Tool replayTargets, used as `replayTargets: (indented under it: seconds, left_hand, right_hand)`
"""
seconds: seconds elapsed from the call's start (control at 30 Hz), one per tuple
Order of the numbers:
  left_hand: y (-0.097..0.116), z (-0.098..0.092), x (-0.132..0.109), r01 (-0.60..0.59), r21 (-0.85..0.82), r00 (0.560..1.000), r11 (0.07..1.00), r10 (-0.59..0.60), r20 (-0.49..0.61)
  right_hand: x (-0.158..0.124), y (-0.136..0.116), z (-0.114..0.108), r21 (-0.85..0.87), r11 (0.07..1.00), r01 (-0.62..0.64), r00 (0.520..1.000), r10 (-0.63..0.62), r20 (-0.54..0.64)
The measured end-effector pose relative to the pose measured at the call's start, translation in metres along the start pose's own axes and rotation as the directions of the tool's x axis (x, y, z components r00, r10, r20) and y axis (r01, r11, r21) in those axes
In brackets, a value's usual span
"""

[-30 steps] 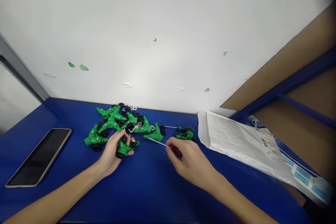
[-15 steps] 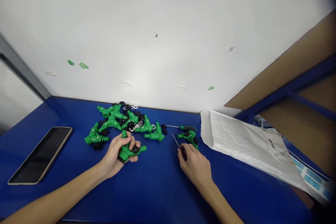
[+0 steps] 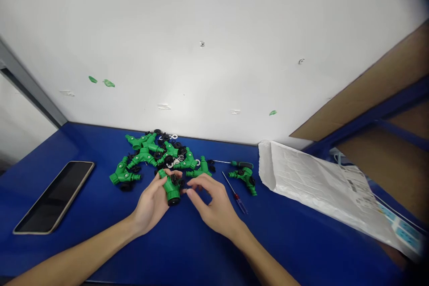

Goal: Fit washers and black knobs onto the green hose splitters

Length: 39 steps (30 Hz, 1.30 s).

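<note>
My left hand (image 3: 152, 203) grips a green Y-shaped hose fitting (image 3: 170, 186) with black knobs, held just above the blue table (image 3: 187, 241). My right hand (image 3: 211, 201) has come up beside it, thumb and fingers pinching at the fitting's right side. Behind them lies a pile of like green fittings (image 3: 150, 156) mixed with black caps and white rings. A thin screwdriver with a blue handle (image 3: 236, 195) lies on the table just right of my right hand.
A dark phone (image 3: 53, 196) lies face up at the left. One more green fitting (image 3: 246, 176) and a second screwdriver (image 3: 234, 163) sit right of the pile. A white padded mailer (image 3: 318, 183) stretches along the right, under a brown and blue shelf (image 3: 378, 103).
My right hand has put the screwdriver down on the table and moved left to the fitting. My left hand has turned the fitting and brought it toward the middle.
</note>
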<state>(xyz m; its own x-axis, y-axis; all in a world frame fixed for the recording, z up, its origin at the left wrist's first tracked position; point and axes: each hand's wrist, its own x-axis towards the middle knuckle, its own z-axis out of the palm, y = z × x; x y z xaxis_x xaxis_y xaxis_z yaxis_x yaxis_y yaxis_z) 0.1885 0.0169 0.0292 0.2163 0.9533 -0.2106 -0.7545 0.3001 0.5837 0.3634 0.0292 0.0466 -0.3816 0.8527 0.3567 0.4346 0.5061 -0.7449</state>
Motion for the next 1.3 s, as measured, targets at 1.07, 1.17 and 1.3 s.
replayTargets:
  seconds: [1.07,1.17,1.3]
  left_hand:
    - [-0.002,0.008,-0.009,-0.161,0.19,0.977,0.969,0.184,-0.111]
    - [-0.002,0.007,-0.01,-0.178,0.225,0.973,0.958,0.206,-0.108]
    - [-0.003,0.008,-0.01,-0.203,0.276,0.965,0.939,0.24,-0.108]
  right_hand:
    - [0.009,0.022,0.009,0.569,0.806,-0.164,0.982,0.081,0.168]
    - [0.007,0.018,0.006,0.548,0.828,-0.122,0.982,0.02,0.188]
    - [0.004,0.017,0.013,0.475,0.877,-0.065,0.99,-0.002,0.14]
